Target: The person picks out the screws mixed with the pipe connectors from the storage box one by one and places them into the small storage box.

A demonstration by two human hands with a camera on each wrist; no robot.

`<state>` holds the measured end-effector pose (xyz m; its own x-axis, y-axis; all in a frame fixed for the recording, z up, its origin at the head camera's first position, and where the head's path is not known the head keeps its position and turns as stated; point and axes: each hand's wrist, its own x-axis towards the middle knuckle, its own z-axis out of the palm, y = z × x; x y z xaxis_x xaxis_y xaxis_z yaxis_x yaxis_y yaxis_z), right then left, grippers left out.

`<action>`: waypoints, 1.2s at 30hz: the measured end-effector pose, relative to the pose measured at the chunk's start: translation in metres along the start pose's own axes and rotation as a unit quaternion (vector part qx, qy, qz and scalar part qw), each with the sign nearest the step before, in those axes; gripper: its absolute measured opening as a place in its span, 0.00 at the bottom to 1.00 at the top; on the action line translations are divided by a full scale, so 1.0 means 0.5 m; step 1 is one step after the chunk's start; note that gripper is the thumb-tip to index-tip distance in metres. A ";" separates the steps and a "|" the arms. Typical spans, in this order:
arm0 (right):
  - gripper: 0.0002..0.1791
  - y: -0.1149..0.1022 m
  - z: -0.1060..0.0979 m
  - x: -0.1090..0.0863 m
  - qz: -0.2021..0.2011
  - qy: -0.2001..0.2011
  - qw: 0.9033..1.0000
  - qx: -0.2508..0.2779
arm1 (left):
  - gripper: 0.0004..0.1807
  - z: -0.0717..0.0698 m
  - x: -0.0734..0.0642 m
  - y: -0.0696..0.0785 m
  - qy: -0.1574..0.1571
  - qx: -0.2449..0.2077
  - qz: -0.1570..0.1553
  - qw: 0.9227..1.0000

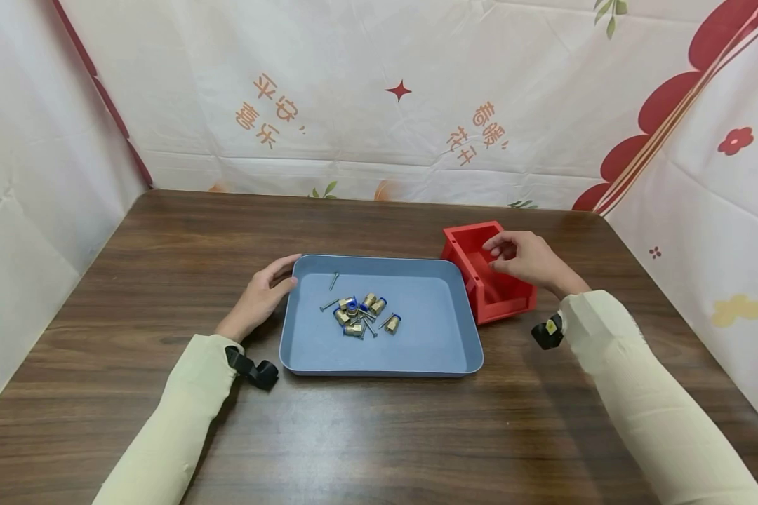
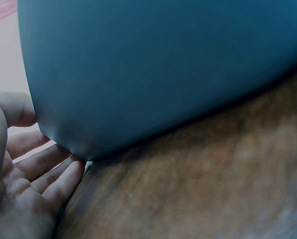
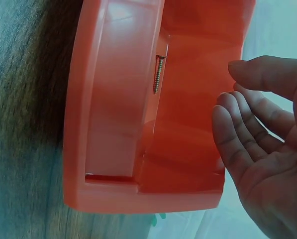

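Observation:
A blue-grey tray (image 1: 417,351) holds a small pile of brass fittings (image 1: 352,329) with blue collars, mixed with screws (image 1: 334,281). My left hand (image 1: 257,298) rests against its left edge near the far corner. The fingers lie fairly straight along the tray wall, and the thumb touches the rim. On the right, my right hand (image 1: 530,261) hovers over a red bin (image 1: 505,309), its fingers loosely bent and nothing between thumb and fingertips. Inside the bin, one screw (image 3: 159,74) lies along the bottom edge in the right wrist view.
The red bin stands against the tray's right side, slightly tilted to it. Both sit on a dark wooden table (image 1: 379,435). A white printed cloth (image 1: 354,84) hangs behind the table and along its sides.

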<state>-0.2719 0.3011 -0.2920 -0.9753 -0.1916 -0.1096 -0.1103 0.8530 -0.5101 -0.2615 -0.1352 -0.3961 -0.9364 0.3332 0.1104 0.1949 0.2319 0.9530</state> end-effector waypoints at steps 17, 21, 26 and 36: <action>0.20 -0.030 -0.008 0.009 -0.017 0.015 1.000 0.000 | 0.26 -0.002 -0.003 0.000 0.001 0.000 0.001 1.000; 0.19 -0.046 -0.008 0.014 -0.036 0.021 0.999 -0.006 | 0.26 -0.002 -0.002 -0.001 0.001 -0.001 -0.001 1.000; 0.19 -0.066 -0.005 0.020 -0.052 0.020 0.998 -0.003 | 0.26 -0.003 0.000 -0.001 0.002 -0.001 -0.003 1.000; 0.17 -0.091 0.027 0.034 -0.074 0.005 0.997 0.008 | 0.26 -0.001 -0.001 0.001 0.000 -0.004 0.002 1.000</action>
<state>-0.2809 0.2526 -0.2822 -0.9503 -0.3105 -0.0238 -0.2505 0.8077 -0.5337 -0.2611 -0.1359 -0.3953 -0.9357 0.3334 0.1152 0.1971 0.2234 0.9546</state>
